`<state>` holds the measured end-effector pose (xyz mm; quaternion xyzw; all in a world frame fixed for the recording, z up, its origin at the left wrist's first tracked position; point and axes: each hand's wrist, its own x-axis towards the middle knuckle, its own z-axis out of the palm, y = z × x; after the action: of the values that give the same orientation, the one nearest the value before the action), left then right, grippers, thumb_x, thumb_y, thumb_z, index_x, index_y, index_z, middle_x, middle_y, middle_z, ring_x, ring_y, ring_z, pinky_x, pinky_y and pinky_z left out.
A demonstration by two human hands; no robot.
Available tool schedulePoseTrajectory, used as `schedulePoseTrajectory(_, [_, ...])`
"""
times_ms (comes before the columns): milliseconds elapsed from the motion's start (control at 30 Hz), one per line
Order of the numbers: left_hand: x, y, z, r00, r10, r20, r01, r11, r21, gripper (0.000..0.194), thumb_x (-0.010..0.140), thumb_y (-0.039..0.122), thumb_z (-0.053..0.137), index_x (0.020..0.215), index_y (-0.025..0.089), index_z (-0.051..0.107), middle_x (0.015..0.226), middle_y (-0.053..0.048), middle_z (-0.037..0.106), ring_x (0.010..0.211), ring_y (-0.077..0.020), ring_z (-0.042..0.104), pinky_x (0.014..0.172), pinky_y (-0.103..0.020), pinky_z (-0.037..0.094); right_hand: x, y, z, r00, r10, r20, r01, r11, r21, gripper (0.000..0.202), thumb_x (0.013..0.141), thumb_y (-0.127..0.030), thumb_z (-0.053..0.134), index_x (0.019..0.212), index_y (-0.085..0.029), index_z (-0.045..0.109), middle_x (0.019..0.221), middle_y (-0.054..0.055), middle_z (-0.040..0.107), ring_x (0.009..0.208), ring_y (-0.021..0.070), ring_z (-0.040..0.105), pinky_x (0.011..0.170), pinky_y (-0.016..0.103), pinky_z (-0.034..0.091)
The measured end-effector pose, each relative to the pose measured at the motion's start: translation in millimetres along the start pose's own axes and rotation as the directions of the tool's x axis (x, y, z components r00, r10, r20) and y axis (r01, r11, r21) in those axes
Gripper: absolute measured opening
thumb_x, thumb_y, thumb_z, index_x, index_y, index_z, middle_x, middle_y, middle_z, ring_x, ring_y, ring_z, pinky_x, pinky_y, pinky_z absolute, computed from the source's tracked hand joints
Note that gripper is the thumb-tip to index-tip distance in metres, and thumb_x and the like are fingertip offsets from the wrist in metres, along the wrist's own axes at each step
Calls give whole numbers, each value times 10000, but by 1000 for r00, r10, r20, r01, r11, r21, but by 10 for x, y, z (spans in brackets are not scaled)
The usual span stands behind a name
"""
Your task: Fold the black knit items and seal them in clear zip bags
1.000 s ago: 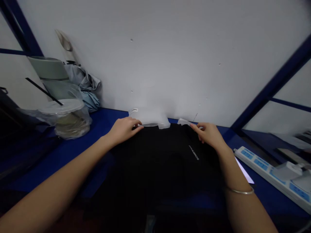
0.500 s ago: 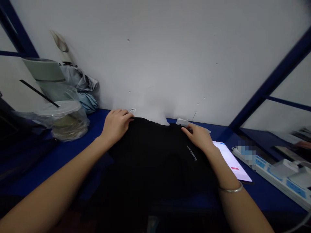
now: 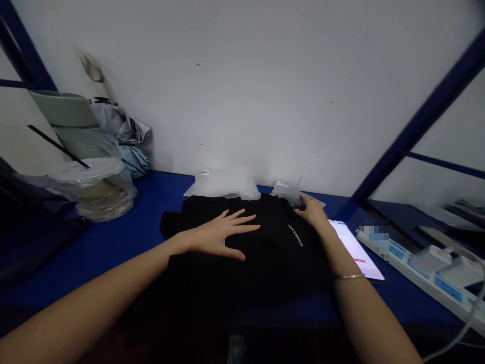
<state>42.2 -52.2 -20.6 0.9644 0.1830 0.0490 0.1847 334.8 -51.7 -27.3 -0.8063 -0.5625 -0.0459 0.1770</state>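
Observation:
A black garment (image 3: pixel 265 273) with small white lettering near its right side lies spread on the blue table (image 3: pixel 151 197). My left hand (image 3: pixel 223 235) rests flat on the cloth, fingers stretched and spread, with nothing in it. At the garment's far right edge is my right hand (image 3: pixel 312 212), its thumb and curled fingers around the black cloth; part of the grip is hidden. Just behind this hand lies a clear plastic bag (image 3: pixel 282 189). Another translucent bag (image 3: pixel 223 184) sits at the garment's far edge. Dark folds make the near part of the cloth hard to make out.
To the right lie a lit phone (image 3: pixel 354 253) and a white power strip (image 3: pixel 411 268) with plugs and a cable. On the left stand a plastic-wrapped cup (image 3: pixel 102 192) with a black straw, a green container (image 3: pixel 74 114) and a folded umbrella (image 3: pixel 134 159). A white wall (image 3: pixel 246 91) rises behind.
My left hand has let go of the garment's far left edge and moved nearer and right, now flat on the cloth. The far edge has dropped, uncovering the translucent bag.

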Motion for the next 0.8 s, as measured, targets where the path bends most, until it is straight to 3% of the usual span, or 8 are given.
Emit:
schedulePoseTrajectory(200, [4,-38,-21,999,19,27,-19,999,32,633,747,579,476,1304,444,209,1455,39,58,1321,-319,-6,998,-617,27,122,80,90,1000,8,30,-12,994,113,499,707,-391,576,1147,-160,536,1127,143,563,1029,266,533,788,343,431])
schedulePoseTrajectory(333, [1,-32,-13,1000,24,8,-24,999,34,614,752,567,481,1297,448,225,1452,40,77,1320,-319,14,1001,-617,43,114,31,75,999,52,14,-54,990,127,279,668,-323,617,926,-224,657,944,84,647,892,271,595,711,348,443])
schedulePoseTrajectory(500, [-1,-37,-6,999,43,-15,-43,999,20,605,758,542,496,1297,432,244,1448,24,112,1317,-325,34,993,-629,56,49,-55,-11,970,138,-201,-102,979,179,249,754,-326,512,913,-191,649,1017,95,616,916,270,577,724,379,440])
schedulePoseTrajectory(567, [-3,-41,-6,999,42,-23,-41,999,19,604,756,542,497,1295,435,245,1447,23,120,1316,-325,42,990,-633,64,27,-96,-114,889,141,-437,-11,958,288,241,769,-322,494,874,-178,655,1003,80,614,903,235,575,745,363,443])
schedulePoseTrajectory(633, [-8,-42,-4,998,43,-34,-42,999,19,600,753,541,502,1291,437,255,1444,19,132,1315,-326,53,985,-639,75,-4,-153,-255,717,146,-682,174,910,377,212,748,-312,528,824,-165,661,899,64,627,846,206,582,753,352,449])
schedulePoseTrajectory(700, [-14,-45,5,997,52,-49,-52,999,18,597,749,536,510,1286,437,268,1440,18,155,1312,-330,64,980,-647,80,-57,-232,-396,568,130,-812,338,864,375,187,736,-307,551,797,-167,657,826,49,620,807,189,584,755,351,452])
schedulePoseTrajectory(733, [-16,-49,13,997,59,-57,-59,998,12,611,747,532,516,1292,435,257,1437,15,171,1311,-329,75,979,-649,82,-94,-279,-452,531,111,-840,391,847,360,175,741,-304,551,792,-171,653,814,44,615,800,184,583,751,348,455])
schedulePoseTrajectory(800, [-8,-70,42,993,56,-102,-59,998,-26,682,751,509,526,1326,412,173,1433,-9,195,1309,-315,125,993,-631,112,-179,-382,-507,515,28,-857,490,810,321,150,759,-286,543,788,-175,639,806,42,606,789,176,582,735,336,461])
